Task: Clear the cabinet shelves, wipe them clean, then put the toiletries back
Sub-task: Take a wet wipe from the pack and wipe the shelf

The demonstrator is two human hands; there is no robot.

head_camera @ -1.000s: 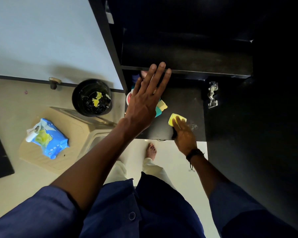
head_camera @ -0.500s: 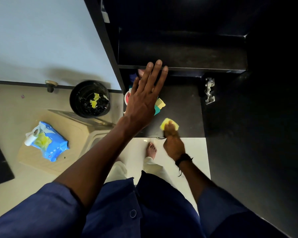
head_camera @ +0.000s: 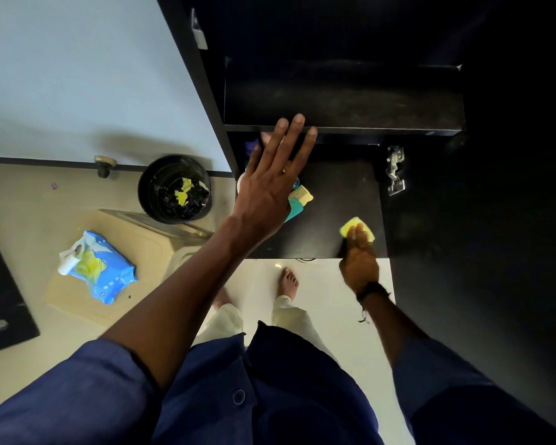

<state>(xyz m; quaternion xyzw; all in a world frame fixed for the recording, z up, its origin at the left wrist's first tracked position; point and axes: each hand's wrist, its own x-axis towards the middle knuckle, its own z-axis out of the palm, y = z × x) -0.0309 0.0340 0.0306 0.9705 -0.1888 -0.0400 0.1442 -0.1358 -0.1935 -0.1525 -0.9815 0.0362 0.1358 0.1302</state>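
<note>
My right hand (head_camera: 358, 263) presses a yellow wipe (head_camera: 355, 229) onto the lower black shelf (head_camera: 334, 200), near its front right corner. My left hand (head_camera: 270, 184) is spread open with its fingertips at the front edge of the upper black shelf (head_camera: 344, 101), which looks bare. Under that hand, toiletries (head_camera: 299, 200) are bunched at the left of the lower shelf: a yellow comb, a teal item and a dark bottle behind, mostly hidden.
A black waste bin (head_camera: 174, 189) with yellow scraps stands on the floor left of the cabinet. A blue wipes pack (head_camera: 100, 271) lies on a beige stool. A metal hinge (head_camera: 395, 170) is on the cabinet's right wall. My bare feet stand below the shelf edge.
My right hand slid the yellow wipe from the shelf's front middle over to the right front corner. My left hand stayed at the upper shelf edge.
</note>
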